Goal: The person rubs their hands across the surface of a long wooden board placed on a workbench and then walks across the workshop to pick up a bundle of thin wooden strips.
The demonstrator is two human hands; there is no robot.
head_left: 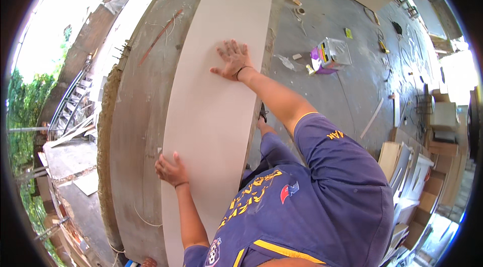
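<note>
A long white board (216, 116) lies flat along a grey concrete ledge (136, 131) in front of me. My right hand (234, 61) rests palm down on its upper part, fingers and thumb spread, with a dark band at the wrist. Nearer to me, my left hand (172, 170) is at the board's left edge. Its fingers bend over that edge, and the thumb lies on top of the board. The fingertips' undersides are hidden. Another dark band circles the left wrist.
A thin reddish strip (161, 36) lies on the ledge's left part. Right of the ledge, a clear-sided box with a purple label (329, 57) stands on the grey floor (322, 91). Stacked panels (402, 171) lean at the right. A metal ladder (73, 98) is beyond the ledge, left.
</note>
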